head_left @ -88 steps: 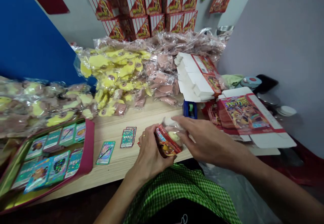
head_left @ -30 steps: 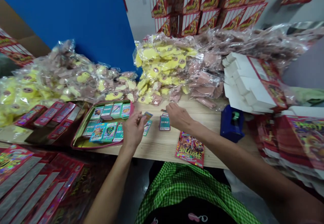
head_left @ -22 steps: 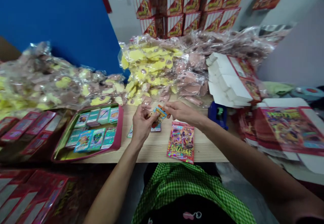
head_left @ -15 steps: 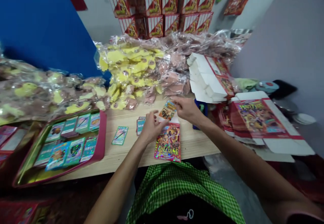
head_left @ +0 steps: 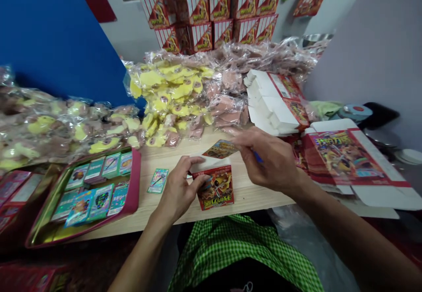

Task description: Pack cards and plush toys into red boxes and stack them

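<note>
My left hand (head_left: pixel 180 186) grips the left side of a small red printed box (head_left: pixel 216 189), thumb on its front. The box stands upright at the front of the wooden table, its white top flap raised. Between the fingers of my right hand (head_left: pixel 267 160) is a colourful card (head_left: pixel 221 149), tilted just above the box's top. Whether the card's lower edge is inside the box I cannot tell. A teal-edged card (head_left: pixel 158 180) lies flat on the table, left of my left hand.
A pink-rimmed tin tray (head_left: pixel 133 186) with several card stacks sits at the left. Bagged yellow and pink pieces (head_left: pixel 178 89) pile along the back. Unfolded white-and-red cartons (head_left: pixel 270 103) lie at the right, beside a larger flat red box (head_left: pixel 346 155). Stacked red boxes (head_left: pixel 220 1) stand behind.
The red box, lying flat before, now stands upright in my left hand with its flap up. My right hand has come nearer and lower, tilting the card over the box.
</note>
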The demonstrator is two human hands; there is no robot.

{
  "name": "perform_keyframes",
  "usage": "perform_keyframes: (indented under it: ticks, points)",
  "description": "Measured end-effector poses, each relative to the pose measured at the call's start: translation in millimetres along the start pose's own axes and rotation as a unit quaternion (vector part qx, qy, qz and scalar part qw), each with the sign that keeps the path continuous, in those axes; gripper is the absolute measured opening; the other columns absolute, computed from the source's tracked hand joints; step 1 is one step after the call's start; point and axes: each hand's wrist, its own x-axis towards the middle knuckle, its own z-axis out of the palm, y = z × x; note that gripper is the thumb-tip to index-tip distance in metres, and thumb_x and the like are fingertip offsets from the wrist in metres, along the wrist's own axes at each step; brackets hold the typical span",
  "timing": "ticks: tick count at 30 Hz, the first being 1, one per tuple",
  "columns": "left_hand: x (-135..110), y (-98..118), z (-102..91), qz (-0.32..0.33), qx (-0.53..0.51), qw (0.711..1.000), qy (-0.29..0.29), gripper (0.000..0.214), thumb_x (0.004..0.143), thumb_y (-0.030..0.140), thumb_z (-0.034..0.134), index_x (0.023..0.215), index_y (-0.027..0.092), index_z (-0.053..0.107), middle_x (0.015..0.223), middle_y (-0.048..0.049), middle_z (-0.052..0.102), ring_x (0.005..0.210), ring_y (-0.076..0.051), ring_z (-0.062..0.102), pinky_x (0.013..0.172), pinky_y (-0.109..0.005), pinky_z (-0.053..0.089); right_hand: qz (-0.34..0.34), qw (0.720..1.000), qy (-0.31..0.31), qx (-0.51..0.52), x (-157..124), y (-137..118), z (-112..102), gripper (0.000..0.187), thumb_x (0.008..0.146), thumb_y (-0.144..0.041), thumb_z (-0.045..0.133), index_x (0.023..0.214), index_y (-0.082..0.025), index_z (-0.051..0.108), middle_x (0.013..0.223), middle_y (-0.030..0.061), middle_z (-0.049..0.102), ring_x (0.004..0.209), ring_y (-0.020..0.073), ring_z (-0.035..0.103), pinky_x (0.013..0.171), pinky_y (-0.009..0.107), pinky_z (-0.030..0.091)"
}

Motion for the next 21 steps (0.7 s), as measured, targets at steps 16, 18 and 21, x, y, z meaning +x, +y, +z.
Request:
perform_keyframes:
  ticks: [16, 18, 21]
  points:
    - [-8, 5, -1.4, 0.09, 0.03, 0.995, 0.04, 0.009, 0.091, 0.017, 0.068, 0.085, 0.022, 0.072, 0.101, -0.0053, 0.064, 0.092, -0.019, 0.063, 0.076, -0.031, 0.053, -0.044, 0.996, -0.074, 0.02, 0, -11, 0, 0.029, 0.086, 0.0, 0.045, 0.104, -0.019, 0.057, 0.086, 0.0057, 0.066, 0.082, 0.022, 0.06, 0.074, 0.035, 0.051]
    - [-9, 4, -2.1, 0.094, 0.031, 0.994, 0.042, 0.009, 0.09, 0.016, 0.069, 0.083, 0.022, 0.071, 0.103, -0.0059, 0.065, 0.095, -0.02, 0.064, 0.077, -0.031, 0.053, -0.062, 0.995, -0.081, 0.012, 1, -10, -3, 0.028, 0.085, 0.001, 0.044, 0.102, -0.019, 0.056, 0.083, 0.006, 0.065, 0.079, 0.0223, 0.06, 0.072, 0.035, 0.052]
    - [-12, 2, -2.7, 0.096, 0.035, 0.994, 0.048, 0.009, 0.09, 0.017, 0.071, 0.084, 0.022, 0.073, 0.102, -0.0055, 0.065, 0.094, -0.019, 0.065, 0.077, -0.03, 0.053, -0.07, 0.996, -0.061, 0.006, 1, -7, -8, 0.027, 0.087, 0.002, 0.044, 0.098, -0.02, 0.055, 0.08, 0.0052, 0.064, 0.075, 0.022, 0.059, 0.07, 0.035, 0.051]
